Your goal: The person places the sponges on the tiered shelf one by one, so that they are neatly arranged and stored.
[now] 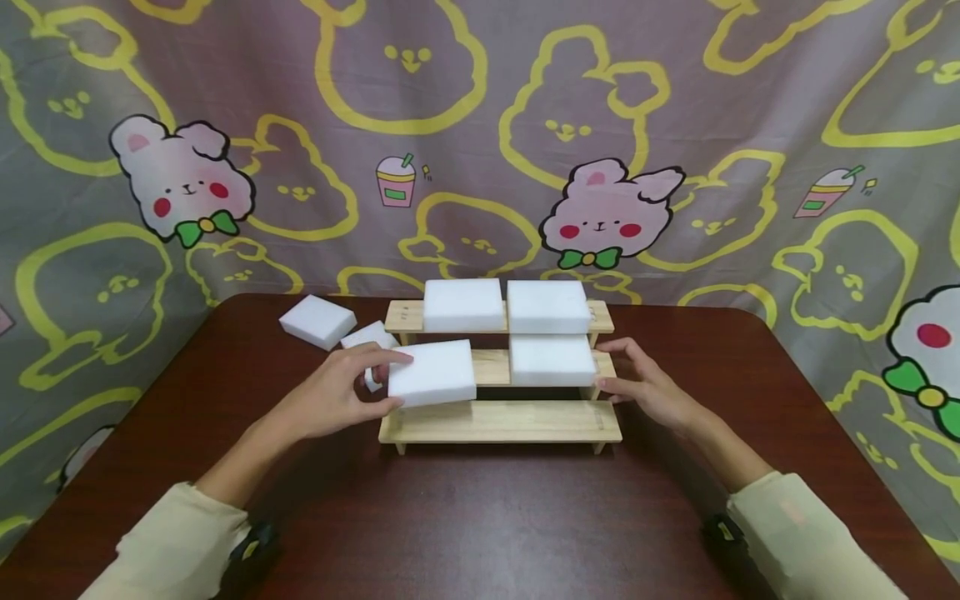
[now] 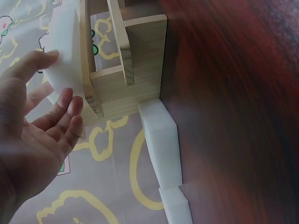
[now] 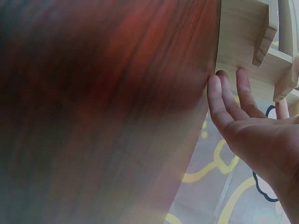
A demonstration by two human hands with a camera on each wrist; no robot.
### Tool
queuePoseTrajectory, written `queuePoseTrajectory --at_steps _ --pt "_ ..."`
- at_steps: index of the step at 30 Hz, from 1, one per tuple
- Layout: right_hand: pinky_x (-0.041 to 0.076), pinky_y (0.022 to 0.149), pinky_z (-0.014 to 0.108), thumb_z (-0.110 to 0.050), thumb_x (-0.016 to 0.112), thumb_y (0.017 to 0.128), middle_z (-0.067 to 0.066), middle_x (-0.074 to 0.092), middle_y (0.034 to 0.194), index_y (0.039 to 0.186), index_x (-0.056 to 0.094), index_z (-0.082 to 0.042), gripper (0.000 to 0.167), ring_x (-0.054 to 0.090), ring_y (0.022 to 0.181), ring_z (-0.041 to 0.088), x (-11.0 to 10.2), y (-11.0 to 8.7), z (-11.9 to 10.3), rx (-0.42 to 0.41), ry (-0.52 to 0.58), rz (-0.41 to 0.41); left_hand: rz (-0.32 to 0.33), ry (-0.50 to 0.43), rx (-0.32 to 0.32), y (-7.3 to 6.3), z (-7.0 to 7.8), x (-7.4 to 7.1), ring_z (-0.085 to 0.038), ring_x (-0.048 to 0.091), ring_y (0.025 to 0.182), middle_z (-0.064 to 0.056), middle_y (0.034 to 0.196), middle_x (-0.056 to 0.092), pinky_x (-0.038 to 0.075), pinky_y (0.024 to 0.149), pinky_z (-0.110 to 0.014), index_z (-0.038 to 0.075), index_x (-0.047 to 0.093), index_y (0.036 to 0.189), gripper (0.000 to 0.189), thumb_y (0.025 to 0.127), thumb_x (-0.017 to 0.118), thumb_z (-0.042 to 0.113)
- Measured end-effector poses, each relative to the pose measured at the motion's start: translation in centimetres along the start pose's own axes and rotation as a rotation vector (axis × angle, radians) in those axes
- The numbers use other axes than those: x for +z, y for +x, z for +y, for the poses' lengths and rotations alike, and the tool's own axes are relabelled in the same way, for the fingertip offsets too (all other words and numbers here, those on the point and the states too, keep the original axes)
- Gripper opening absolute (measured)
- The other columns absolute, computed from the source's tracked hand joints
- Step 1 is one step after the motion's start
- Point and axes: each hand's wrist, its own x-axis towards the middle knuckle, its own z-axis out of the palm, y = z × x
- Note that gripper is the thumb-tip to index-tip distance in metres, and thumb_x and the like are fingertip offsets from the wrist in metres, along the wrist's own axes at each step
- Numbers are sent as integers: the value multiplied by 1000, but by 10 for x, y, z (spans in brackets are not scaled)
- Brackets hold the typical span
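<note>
My left hand (image 1: 330,392) pinches a white foam block (image 1: 431,372) between thumb and fingers. The block sits slightly askew at the left part of the middle tier of a three-step wooden rack (image 1: 498,422); whether it touches the shelf I cannot tell. At the rack's right end, my right hand (image 1: 656,392) has its fingers spread beside the middle tier, close to another white block (image 1: 551,359) standing there. In the right wrist view its fingers (image 3: 244,88) are loosely extended by the rack's side. Two white blocks (image 1: 462,304) lie side by side on the top tier.
Two loose white blocks (image 1: 317,322) lie on the dark wooden table (image 1: 480,525) left of the rack, one partly hidden by my left hand. A patterned curtain (image 1: 480,150) hangs behind the table.
</note>
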Motion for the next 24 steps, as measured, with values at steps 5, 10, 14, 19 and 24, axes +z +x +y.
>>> queuePoseTrajectory --at_steps 5,10,14,19,24 --pt "54 88 40 -15 63 102 29 45 143 145 35 -1 54 54 120 32 0 0 0 0 2 0 23 -11 9 2 -1 2 -7 51 73 2 83 61 50 61 -31 5 73 119 41 81 87 10" --pt "54 88 40 -15 63 102 29 46 143 146 35 0 54 54 118 29 0 1 0 -1 7 0 35 -24 17 4 -1 3 -7 52 73 4 83 61 50 60 -31 4 73 118 41 80 87 8" --pt "54 87 39 -15 63 102 29 46 143 145 35 0 54 53 119 31 0 1 0 -1 5 0 42 -36 26 5 -1 5 -8 53 72 2 84 63 48 59 -27 4 73 118 41 80 88 8" --pt "54 87 40 -14 62 102 29 44 144 145 34 1 53 53 120 33 0 0 0 -6 6 1 52 -53 33 6 0 8 -14 54 70 0 85 63 47 60 -25 4 74 118 41 80 88 8" --pt "55 87 40 -12 61 102 30 42 145 144 34 3 52 51 122 36 0 1 1 -19 4 0 74 -62 44 9 1 10 -19 56 71 2 84 63 49 61 -32 4 74 117 39 80 87 6"
